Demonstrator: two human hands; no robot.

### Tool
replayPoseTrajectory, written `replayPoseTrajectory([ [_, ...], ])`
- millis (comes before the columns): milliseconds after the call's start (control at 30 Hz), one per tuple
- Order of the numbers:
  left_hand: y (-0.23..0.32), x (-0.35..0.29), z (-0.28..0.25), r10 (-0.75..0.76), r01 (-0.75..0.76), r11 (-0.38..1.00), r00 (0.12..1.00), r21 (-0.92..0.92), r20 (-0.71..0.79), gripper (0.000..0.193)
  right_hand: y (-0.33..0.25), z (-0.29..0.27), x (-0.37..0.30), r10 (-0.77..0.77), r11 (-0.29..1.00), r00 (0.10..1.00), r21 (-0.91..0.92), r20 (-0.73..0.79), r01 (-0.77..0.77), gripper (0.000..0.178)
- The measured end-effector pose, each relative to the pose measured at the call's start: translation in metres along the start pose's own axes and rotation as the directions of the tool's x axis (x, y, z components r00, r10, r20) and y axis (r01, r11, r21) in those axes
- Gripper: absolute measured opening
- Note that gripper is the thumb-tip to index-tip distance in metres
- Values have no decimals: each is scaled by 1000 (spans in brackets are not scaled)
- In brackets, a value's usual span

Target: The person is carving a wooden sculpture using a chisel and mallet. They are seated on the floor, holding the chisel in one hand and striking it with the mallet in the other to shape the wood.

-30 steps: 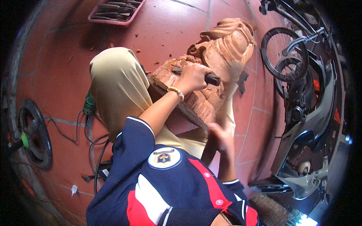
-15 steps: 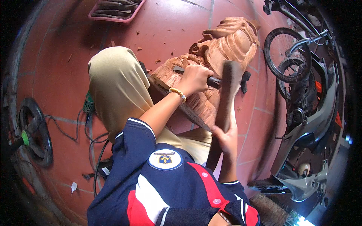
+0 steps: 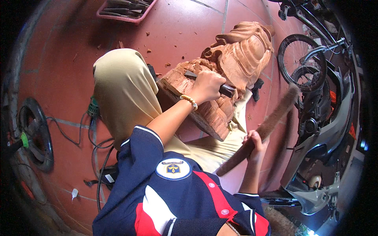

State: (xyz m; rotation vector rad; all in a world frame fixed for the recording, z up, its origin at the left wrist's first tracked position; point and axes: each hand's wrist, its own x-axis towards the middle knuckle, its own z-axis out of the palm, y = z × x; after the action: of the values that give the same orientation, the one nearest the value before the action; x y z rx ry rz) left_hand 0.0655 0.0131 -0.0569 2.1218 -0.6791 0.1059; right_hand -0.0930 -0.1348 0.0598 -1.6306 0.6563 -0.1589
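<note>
A brown wood carving (image 3: 246, 55) lies between my legs, with smooth folds at its far end and a rough, chipped block nearer me. My left hand (image 3: 207, 87) is closed around a chisel (image 3: 227, 91). The blade points left and rests on the rough wood, while the dark handle end sticks out to the right. My right hand (image 3: 256, 143) grips a long wooden club (image 3: 271, 118), tilted up to the right and apart from the chisel.
A pink basket (image 3: 134, 19) of tools stands at the far left on the red tiles. Wood chips (image 3: 149, 50) are scattered around. A motorbike (image 3: 315, 129) and a bicycle wheel (image 3: 301, 59) are at right. Cables (image 3: 100, 145) and a black wheel (image 3: 36, 133) lie left.
My right hand has swung the club away from the chisel's handle end, out to the right. My left hand keeps the chisel on the wood. The view has shifted slightly.
</note>
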Motion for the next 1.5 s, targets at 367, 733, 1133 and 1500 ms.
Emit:
replayPoseTrajectory([
  [367, 1, 5, 2, -14, 14, 1000, 1000, -26, 9, 10, 5, 11, -3, 130, 991, 992, 26, 2, -130, 64],
  [733, 0, 8, -7, -23, 25, 999, 996, -28, 88, 13, 8, 26, -10, 106, 994, 994, -24, 26, -106, 51],
  [1133, 2, 6, -10, 57, -71, 996, 977, 62, 207, 19, 39, -2, -46, 211, 974, 975, -65, -64, -215, 47],
  [1500, -34, 17, -71, -338, 167, 560, 940, -812, -40, 15, 146, -28, -84, 462, 833, 887, 350, -15, -429, 32],
])
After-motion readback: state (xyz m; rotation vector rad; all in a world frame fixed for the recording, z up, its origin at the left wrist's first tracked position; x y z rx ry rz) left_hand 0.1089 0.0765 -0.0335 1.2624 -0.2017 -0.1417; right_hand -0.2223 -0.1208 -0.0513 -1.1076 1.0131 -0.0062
